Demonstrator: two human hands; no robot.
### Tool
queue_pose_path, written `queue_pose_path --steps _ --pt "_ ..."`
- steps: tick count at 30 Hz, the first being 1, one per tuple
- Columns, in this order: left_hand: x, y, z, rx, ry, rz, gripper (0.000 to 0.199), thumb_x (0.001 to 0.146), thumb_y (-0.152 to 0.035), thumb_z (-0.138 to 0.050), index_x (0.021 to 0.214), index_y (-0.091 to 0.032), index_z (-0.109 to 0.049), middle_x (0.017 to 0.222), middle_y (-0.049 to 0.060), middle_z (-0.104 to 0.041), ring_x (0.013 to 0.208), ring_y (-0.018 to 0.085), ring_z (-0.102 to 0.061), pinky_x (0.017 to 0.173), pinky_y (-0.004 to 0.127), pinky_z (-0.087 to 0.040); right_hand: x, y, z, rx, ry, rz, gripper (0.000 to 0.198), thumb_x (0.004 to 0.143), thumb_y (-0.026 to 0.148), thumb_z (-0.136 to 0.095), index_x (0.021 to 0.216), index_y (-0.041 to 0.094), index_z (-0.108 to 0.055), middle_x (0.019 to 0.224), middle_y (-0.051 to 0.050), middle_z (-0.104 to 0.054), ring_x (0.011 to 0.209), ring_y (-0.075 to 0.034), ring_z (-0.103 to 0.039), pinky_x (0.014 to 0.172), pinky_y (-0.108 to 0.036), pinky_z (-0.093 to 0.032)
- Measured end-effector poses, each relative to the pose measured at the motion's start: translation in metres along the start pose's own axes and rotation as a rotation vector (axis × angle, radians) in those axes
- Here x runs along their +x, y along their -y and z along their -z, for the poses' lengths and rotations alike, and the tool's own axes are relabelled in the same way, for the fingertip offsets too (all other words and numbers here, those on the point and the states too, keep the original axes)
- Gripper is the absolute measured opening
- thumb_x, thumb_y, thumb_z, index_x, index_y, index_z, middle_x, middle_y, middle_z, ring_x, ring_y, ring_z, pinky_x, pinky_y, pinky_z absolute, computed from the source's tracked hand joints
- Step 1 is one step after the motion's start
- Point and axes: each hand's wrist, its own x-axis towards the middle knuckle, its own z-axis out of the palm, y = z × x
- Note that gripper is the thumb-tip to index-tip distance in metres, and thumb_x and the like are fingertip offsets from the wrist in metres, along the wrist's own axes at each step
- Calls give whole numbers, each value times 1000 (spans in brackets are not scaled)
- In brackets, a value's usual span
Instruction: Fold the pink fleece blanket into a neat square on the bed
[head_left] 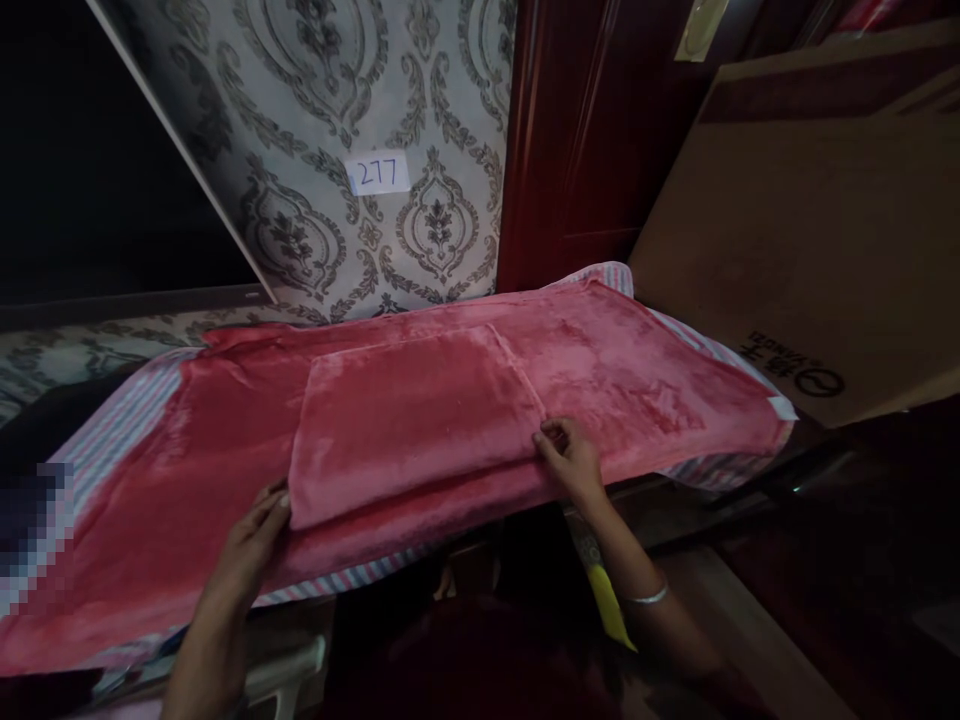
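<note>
Beside a wall [450, 90] covered in patterned paper, a large pink blanket [622, 380] is spread lengthwise over a support that is mostly hidden. On the middle of it a smaller pink cloth [412, 420] is laid flat in a neat rectangle; whether it is a separate piece or part of the blanket cannot be told. By the right hand [571, 455] the near right edge of the cloth is pinched, with the thumb and fingers nearly closed and the other fingers curled in. By the left hand [255, 540] the near left corner is touched; its fingers are loosely bent, but whether the corner is gripped cannot be told. With the two sides attended to at once, the cloth is probably being kept square and smooth. A striped border [367, 570] is left showing along the blanket's edges, seemingly because less room is covered by the pink layer. At the far right a cardboard box [810, 220] is stood against the dark red door [577, 130], perhaps so that it is kept off the blanket.
</note>
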Motion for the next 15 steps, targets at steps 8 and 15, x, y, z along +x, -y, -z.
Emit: queue_pose_path --steps 8,15 --pt "-2 1 0 -74 -39 115 57 47 -71 -84 78 -24 -75 130 11 -70 146 39 -41 125 51 -25 2 -6 -5 -20 9 -57 31 78 55 -57 74 24 -57 80 -6 -66 77 -23 -60 76 -36 -48" --pt "-5 0 -5 -88 -89 33 58 54 -74 -79 82 -23 -74 113 10 -74 132 35 -54 119 47 -38 2 -1 7 130 -3 -207 35 79 61 -57 77 26 -53 57 2 -53 53 -18 -51 55 -31 -43"
